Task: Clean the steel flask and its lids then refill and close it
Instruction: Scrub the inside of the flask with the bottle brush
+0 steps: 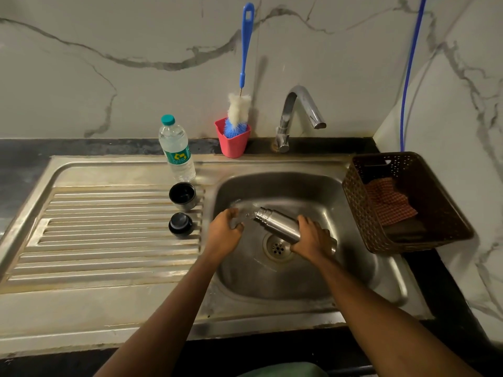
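Over sink (340,191), right fingers (304,223) gripping one steel flask (277,223), left fingers (231,214) curled empty, two lids (182,195) nearby

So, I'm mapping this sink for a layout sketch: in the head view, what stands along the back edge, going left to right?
Plastic water bottle → pink cup → tap → brown basket.

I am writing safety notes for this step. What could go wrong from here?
The right hand alone grips the steel flask, tilted over the sink; it could slip and fall. Water pouring from its mouth onto the left hand may splash outside. The cup lid and the stopper stand close to the sink edge; the left arm might knock them in.
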